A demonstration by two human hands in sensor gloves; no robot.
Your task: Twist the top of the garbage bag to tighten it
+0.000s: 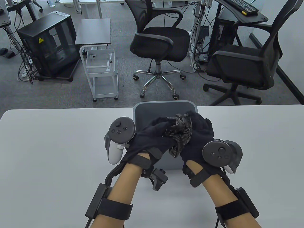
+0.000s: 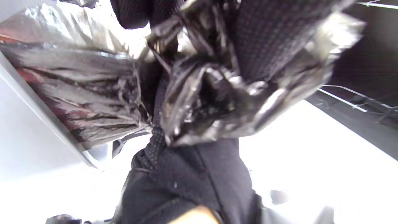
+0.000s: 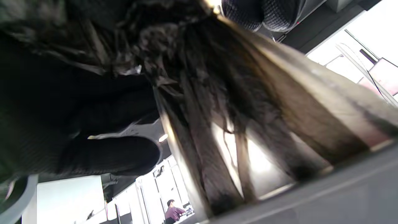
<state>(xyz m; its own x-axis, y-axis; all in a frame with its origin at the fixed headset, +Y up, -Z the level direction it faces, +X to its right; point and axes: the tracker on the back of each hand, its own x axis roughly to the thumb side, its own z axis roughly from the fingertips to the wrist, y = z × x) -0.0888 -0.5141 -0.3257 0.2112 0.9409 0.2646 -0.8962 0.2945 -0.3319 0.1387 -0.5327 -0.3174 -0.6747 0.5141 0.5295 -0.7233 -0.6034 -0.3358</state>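
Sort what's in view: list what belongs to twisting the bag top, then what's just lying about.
Job:
garbage bag top, bunched between both hands
left hand
right hand
grey bin that holds the bag

Lying about:
office chairs
white cart
black cabinet
keyboard

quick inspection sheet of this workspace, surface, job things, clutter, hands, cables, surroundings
surface: pale table, a grey bin standing on it at the far middle.
job's things: black garbage bag top bunched up above the bin; the bag's film fans down to the bin rim in the right wrist view.
clutter: nothing seen on the table besides the bin.
grippers: left hand and right hand both grip the gathered bag top, a tracker on the back of each.
cables: black leads run along both forearms; cable tangles on the floor behind.
surroundings: two office chairs, a white cart, a black cabinet, a keyboard.
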